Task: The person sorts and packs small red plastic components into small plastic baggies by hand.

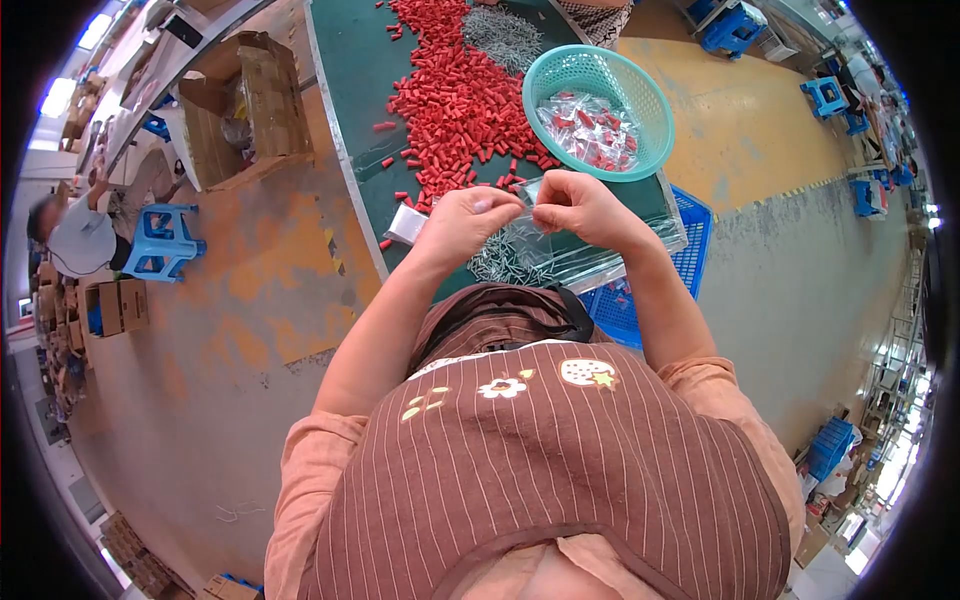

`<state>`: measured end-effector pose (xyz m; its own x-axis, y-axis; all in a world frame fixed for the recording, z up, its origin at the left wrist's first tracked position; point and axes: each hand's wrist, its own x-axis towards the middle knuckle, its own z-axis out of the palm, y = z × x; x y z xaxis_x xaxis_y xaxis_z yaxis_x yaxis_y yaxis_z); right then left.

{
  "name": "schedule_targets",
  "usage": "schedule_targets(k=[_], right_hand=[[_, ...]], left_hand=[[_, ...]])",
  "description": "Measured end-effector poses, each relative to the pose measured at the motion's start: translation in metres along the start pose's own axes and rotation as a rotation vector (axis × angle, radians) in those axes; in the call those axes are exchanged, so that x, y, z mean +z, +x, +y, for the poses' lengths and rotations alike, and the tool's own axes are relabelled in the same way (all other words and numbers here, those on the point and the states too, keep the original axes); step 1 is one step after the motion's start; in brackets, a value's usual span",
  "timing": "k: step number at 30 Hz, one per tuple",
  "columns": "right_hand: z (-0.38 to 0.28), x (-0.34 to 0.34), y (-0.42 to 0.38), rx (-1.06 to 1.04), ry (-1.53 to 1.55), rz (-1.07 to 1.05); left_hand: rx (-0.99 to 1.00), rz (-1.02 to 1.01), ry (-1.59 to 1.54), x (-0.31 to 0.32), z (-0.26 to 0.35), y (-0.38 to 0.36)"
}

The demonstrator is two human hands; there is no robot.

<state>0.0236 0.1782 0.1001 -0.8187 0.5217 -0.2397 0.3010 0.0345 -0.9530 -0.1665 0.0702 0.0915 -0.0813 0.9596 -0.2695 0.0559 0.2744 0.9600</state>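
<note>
Both my hands meet over the near end of a green-topped table (352, 110). Between them is a small clear plastic bag (530, 188), mostly hidden by the fingers. My left hand (468, 230) is closed in a pinch at the bag's left side. My right hand (588, 212) pinches its other side, fingers curled. Beneath the hands lies a pile of greenish-grey screws (505, 262). Clear plastic bags (600, 265) lie flat by my right wrist. A whitish packet (405, 224) sits beside my left wrist. Beyond spreads a heap of short red plastic plugs (455, 110).
A teal perforated basket (655, 120) holds several filled clear bags. More grey screws (500, 38) are heaped farther back, near another person's arm (598, 4). A blue crate (700, 235) stands below the table's right edge. To the left are a cardboard box (275, 100) and blue stool (165, 240).
</note>
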Motion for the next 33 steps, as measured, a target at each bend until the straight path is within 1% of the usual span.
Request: schedule_targets(k=[1,2,8,11,14,19,21,23,27,30,33], right_hand=[[-0.003,0.001,0.001,-0.015,0.006,0.003],[-0.004,0.001,0.003,-0.032,0.012,0.006],[0.004,0.009,0.009,-0.077,0.116,0.079],[0.007,0.017,0.013,-0.208,0.022,0.381],[0.001,0.022,0.005,-0.220,-0.076,0.539],[0.003,0.036,0.001,-0.079,-0.072,0.332],[0.010,0.040,0.003,-0.038,-0.121,0.298],[0.015,0.040,0.005,-0.013,-0.094,0.291],[0.021,0.039,0.006,0.015,-0.044,0.247],[0.015,0.039,0.004,0.019,-0.094,0.259],[0.025,0.041,0.006,-0.021,-0.108,0.310]], left_hand=[[0.060,-0.014,0.145,0.001,0.004,-0.001],[-0.056,-0.020,0.136,0.001,0.010,-0.003],[-0.153,-0.014,0.141,0.000,0.007,-0.001],[-0.202,0.032,-0.027,0.001,-0.005,0.002],[-0.260,0.113,-0.074,0.005,-0.001,-0.001],[-0.128,0.166,-0.082,0.016,-0.021,0.003],[-0.087,0.170,-0.038,0.019,-0.021,0.003],[-0.062,0.176,0.044,0.023,-0.016,-0.002],[-0.072,0.176,-0.043,0.023,-0.027,-0.002],[-0.070,0.162,-0.051,0.022,-0.027,-0.003],[-0.053,0.158,-0.073,0.022,-0.029,-0.003]])
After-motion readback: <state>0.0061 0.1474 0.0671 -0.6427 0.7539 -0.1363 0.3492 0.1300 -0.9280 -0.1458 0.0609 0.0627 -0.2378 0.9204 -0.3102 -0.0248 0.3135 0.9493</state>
